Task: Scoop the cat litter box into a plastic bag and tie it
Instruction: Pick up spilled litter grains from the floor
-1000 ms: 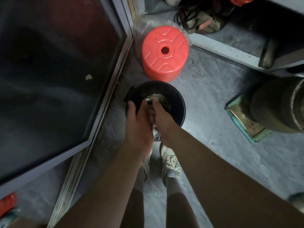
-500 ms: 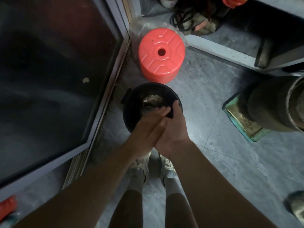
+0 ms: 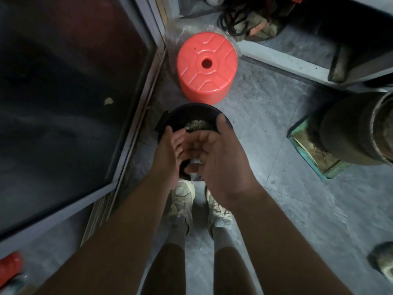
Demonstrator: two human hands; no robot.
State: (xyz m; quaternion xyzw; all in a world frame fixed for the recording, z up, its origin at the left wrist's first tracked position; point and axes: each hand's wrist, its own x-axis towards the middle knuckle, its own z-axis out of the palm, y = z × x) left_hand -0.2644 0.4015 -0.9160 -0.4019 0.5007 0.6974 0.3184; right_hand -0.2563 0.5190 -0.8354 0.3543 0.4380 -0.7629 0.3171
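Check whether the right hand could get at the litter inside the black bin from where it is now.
Probably yes. The right hand hovers over the black bin, fingertips at its far rim, and the litter lies uncovered in the open top. Only the left hand crowds the near side.

red stool (image 3: 206, 67) just behind black bucket (image 3: 191, 112), glass door (image 3: 63, 81) at left (close), bare floor (image 3: 265, 128) at right
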